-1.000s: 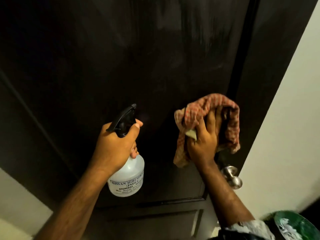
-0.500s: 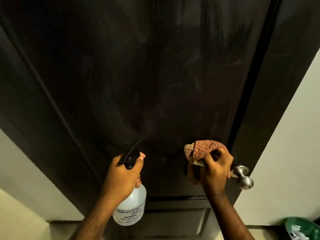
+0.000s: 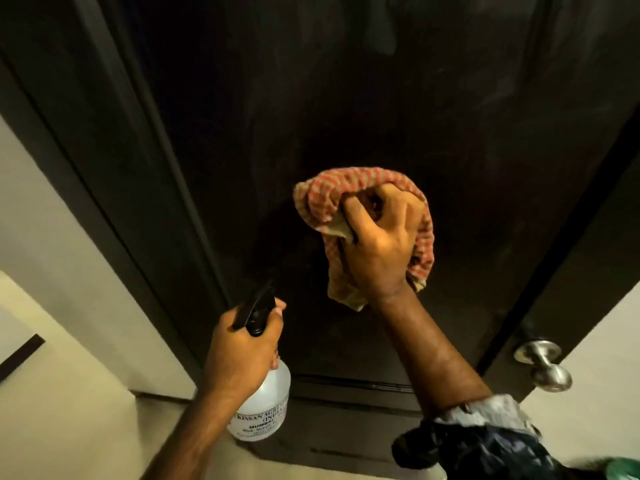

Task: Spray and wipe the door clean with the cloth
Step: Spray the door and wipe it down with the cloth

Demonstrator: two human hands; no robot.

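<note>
A dark brown wooden door [image 3: 346, 98] fills most of the head view, with faint smear marks on its upper panel. My right hand [image 3: 379, 244] grips a bunched red-checked cloth [image 3: 325, 199] and presses it against the middle of the door. Lower left, my left hand [image 3: 242, 348] holds a clear spray bottle [image 3: 266, 407] with a black trigger head [image 3: 254, 308], its nozzle pointing up toward the door. The bottle carries a white printed label.
A round metal door knob [image 3: 543, 365] juts out at the door's right edge. The dark door frame [image 3: 86, 161] runs along the left, with pale walls [image 3: 69, 271] on both sides. A green object [image 3: 623, 471] shows at the bottom right corner.
My right hand has moved the cloth up and left, away from the knob to the middle of the door. The camera has shifted; the left hand keeps holding the bottle low.
</note>
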